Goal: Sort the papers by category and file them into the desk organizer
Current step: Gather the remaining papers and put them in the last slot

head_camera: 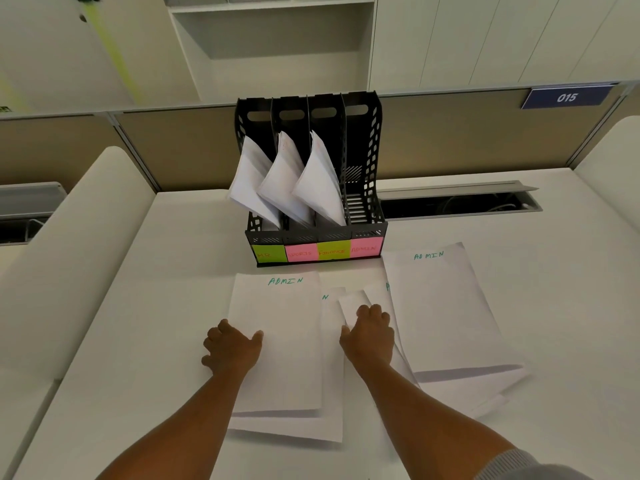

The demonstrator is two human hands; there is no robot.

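A black desk organizer [367, 233] with four slots stands at the back of the desk, labelled HR, SPORTS, FINANCE and ADMIN on coloured notes. White papers lean in its three left slots; the ADMIN slot at the right holds nothing. Several white sheets headed ADMIN lie flat in front. My left hand [230, 349] grips the left edge of the left sheet [280, 341]. My right hand [369, 336] is closed on the lifted edge of a middle sheet [353, 301], which lies partly under a large right sheet [446, 313].
A white desk [138, 323] is bounded by a tan partition [467, 133] behind. An open cable trough [457, 202] runs to the right of the organizer. A blue sign reading 015 [566, 97] hangs on the partition. Low white dividers flank both sides.
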